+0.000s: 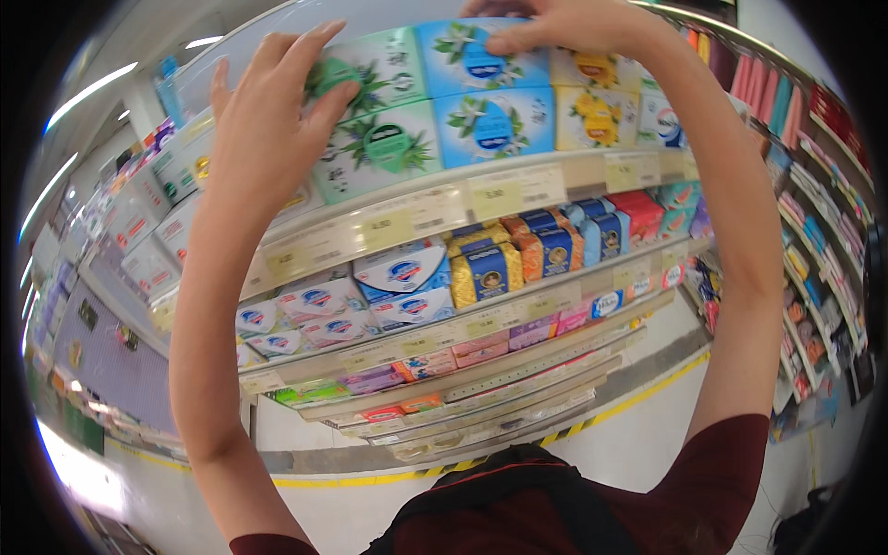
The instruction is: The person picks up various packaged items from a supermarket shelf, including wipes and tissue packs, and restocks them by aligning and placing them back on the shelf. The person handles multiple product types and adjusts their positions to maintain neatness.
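Note:
On the top shelf, my left hand (277, 104) rests its thumb on the front of the upper green-and-white soap box (388, 69), fingers spread at its left end. A second green-and-white box (409, 142) lies beneath. My right hand (534, 28) has its thumb on the front of the upper blue soap box (451, 66); its other fingers reach behind the top edge and are partly hidden. Another blue box (527, 118) sits under that one. Stacked yellow boxes (596, 118) stand directly to the right.
Price labels line the top shelf's edge (437, 208). Lower shelves hold white-and-blue soap packs (413, 309), gold-wrapped packs (479, 277) and red packs (638, 211). White boxes (139, 215) stand at left; folded towels (763, 97) hang at right. A yellow-and-black floor stripe (368, 479) runs below.

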{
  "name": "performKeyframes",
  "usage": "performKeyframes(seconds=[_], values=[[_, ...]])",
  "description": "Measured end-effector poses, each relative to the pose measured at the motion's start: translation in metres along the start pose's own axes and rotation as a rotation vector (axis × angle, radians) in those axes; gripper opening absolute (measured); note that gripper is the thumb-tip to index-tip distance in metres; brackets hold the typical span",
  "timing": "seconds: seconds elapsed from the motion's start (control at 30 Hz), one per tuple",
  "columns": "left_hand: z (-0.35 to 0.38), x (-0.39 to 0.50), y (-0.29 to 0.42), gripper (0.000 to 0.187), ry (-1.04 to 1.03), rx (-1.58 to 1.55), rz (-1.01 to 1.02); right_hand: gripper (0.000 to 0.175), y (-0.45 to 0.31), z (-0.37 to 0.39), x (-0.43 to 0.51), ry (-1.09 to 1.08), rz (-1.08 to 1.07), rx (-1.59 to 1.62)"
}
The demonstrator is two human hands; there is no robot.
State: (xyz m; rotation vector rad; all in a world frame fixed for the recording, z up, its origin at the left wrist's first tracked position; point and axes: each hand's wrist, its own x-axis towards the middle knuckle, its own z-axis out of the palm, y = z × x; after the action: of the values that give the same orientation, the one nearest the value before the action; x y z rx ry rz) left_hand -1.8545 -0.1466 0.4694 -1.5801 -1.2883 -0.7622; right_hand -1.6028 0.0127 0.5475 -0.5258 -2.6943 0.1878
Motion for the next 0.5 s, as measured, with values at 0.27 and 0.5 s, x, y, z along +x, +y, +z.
performKeyframes(seconds=[0.27, 0.5], values=[[-0.085, -0.033, -0.102, 0.034, 0.18, -0.133, -0.303, 0.06, -0.084, 0.022, 0.024, 0.242, -0.063, -0.033], [-0.108, -0.075, -0.145, 0.039, -0.022, 0.106, -0.286, 0.062, -0.162, 0.067, 0.094, 0.136, -0.404, -0.224]])
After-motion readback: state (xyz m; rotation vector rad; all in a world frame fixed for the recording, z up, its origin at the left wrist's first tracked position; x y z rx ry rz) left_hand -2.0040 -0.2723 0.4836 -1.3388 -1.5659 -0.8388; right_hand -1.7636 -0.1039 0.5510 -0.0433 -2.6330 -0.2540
